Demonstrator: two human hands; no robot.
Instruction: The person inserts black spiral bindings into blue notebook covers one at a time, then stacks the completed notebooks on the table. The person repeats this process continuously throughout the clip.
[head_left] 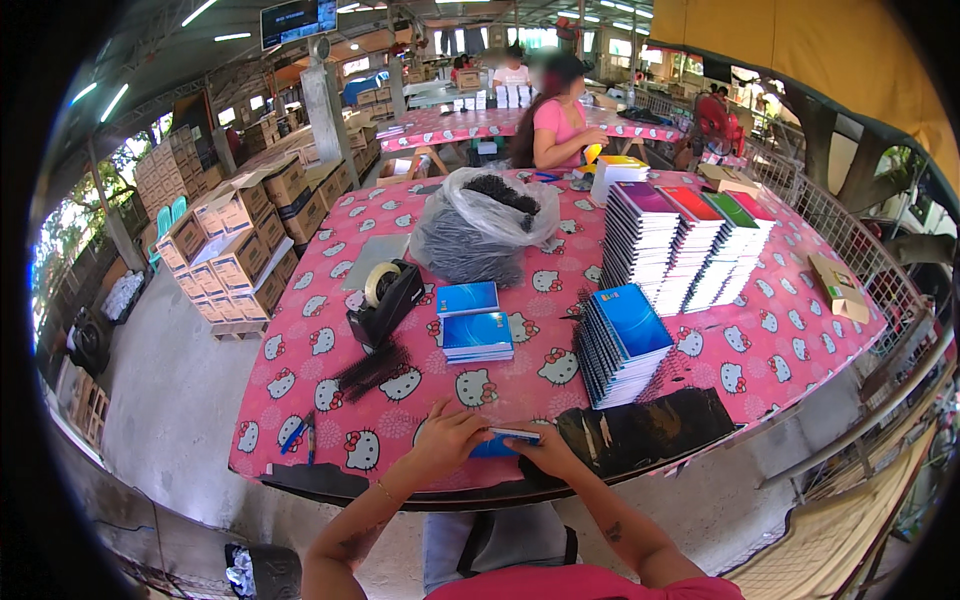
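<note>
Lower centre of frame: left hand (447, 438) and right hand (545, 455) both pinch a small blue notebook (503, 443) at the near edge of the pink patterned table (780, 340); fingers curled onto its cover. Just above it, a short stack of blue notebooks (477, 337). Right of centre, a taller stack of spiral notebooks (622, 342). Left of centre, black tape dispenser (385, 300). Upper centre, clear bag of black binding coils (482, 226).
</note>
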